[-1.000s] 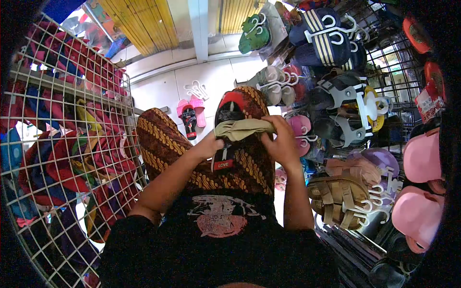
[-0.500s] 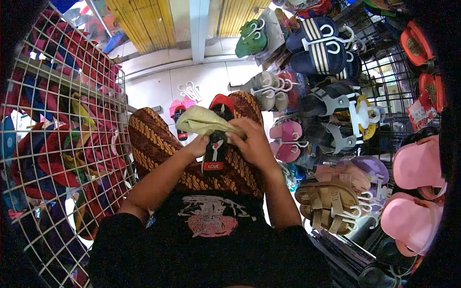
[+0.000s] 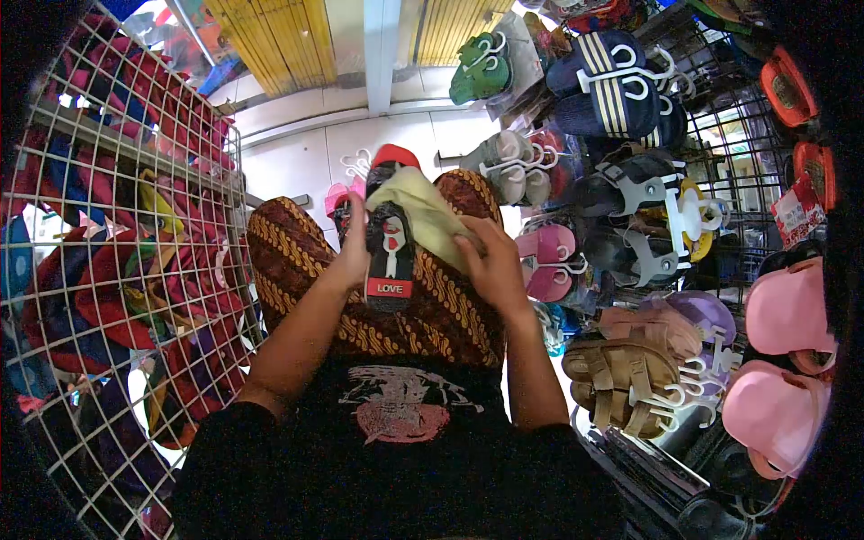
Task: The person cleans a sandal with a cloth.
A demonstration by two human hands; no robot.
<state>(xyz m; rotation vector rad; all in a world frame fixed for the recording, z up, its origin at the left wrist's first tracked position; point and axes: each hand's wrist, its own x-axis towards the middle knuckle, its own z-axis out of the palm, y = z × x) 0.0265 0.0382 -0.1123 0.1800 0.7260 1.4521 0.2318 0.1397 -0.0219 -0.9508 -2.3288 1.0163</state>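
1. Half a second before, the cloth (image 3: 423,214) had lain bunched across the sandal (image 3: 389,256) toward the left. It now sat on the sandal's right side, and the printed face was bare.
2. The sandal had also come up a little, so that its far tip stood clear above the cloth.
3. The left hand (image 3: 353,252) had shifted from under the cloth to the sandal's left edge, where its fingers were wrapped round and gripping it.
4. The right hand (image 3: 493,265) was closed on the cloth, its fingers curled over the fabric and pressing it against the sandal's right side.
5. The sandal was black with a red rim at the far tip, a white figure down the middle and a red tag reading "LOVE" at the near end.
6. It was held over the patterned brown skirt (image 3: 288,261), between the two hands.
7. Its long axis ran nearly straight away from the person, tag end nearest the body and red tip pointing away toward the white floor (image 3: 297,162).
8. The cloth was pale yellow-green and crumpled.
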